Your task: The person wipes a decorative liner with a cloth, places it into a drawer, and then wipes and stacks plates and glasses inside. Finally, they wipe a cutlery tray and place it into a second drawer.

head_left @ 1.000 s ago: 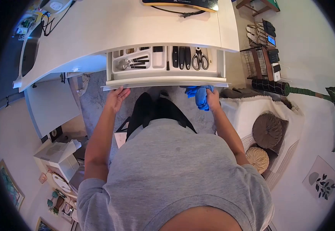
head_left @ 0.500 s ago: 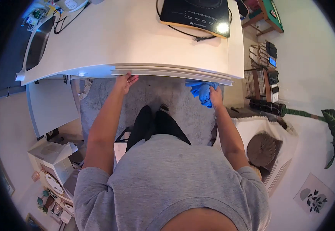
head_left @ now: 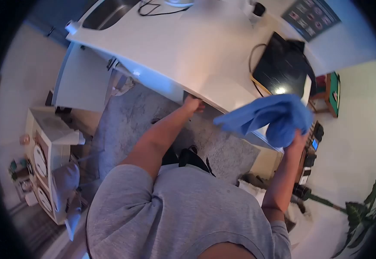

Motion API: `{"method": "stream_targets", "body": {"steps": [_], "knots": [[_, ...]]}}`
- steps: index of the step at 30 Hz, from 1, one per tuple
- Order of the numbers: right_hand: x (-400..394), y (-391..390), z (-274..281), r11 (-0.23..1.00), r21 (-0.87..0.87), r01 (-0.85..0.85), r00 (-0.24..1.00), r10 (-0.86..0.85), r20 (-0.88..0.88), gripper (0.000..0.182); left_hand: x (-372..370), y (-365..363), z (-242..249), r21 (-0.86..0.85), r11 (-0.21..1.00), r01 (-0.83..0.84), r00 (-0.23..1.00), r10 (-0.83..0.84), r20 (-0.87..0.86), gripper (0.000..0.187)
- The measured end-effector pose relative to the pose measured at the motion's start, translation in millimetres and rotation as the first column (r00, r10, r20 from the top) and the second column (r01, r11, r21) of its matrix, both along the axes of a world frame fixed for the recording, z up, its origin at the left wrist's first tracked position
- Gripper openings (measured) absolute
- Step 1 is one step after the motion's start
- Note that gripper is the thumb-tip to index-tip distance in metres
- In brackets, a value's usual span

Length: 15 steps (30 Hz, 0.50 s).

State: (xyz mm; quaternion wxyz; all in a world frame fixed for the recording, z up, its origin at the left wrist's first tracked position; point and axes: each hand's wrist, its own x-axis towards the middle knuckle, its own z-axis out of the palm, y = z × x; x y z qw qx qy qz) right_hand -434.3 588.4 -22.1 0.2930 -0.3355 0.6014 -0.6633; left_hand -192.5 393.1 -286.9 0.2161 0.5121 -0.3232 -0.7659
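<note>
A crumpled blue cloth point(head_left: 261, 114) hangs from my right hand point(head_left: 299, 139), whose fingers are closed on it. It is spread out and a little blurred, above the front edge of the white counter point(head_left: 188, 56) near its right end. My left hand point(head_left: 193, 105) is at a drawer front point(head_left: 216, 105) under the counter edge, with its fingers curled round the edge. Part of that grip is hidden. To the right on the counter lies a black induction hob point(head_left: 281, 64) with its cord.
A sink point(head_left: 110, 15) is set into the counter's left end. Below it a cabinet door point(head_left: 82, 77) stands open. A shelf unit point(head_left: 47, 159) is at the left, a leafy plant point(head_left: 360, 211) at the right. Grey floor point(head_left: 127, 116) lies below.
My right hand has lifted the blue cloth up and right, and the cloth has opened out from a bundle. My left hand has shifted right along the counter front. The view has turned.
</note>
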Motion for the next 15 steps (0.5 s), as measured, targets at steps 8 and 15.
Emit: {"method": "stream_targets", "body": {"steps": [8,15], "knots": [[95,-209,47,0.952,0.04,0.305,0.17,-0.012,-0.985,0.074,113,-12,-5,-0.135,0.842,0.522,0.851,-0.504,0.148,0.09],[367,-280,-115,0.705,0.408,-0.58,0.514,0.705,-0.488,0.009,405,-1,-59,0.034,0.778,0.627,0.562,-0.482,0.672,0.086]]}}
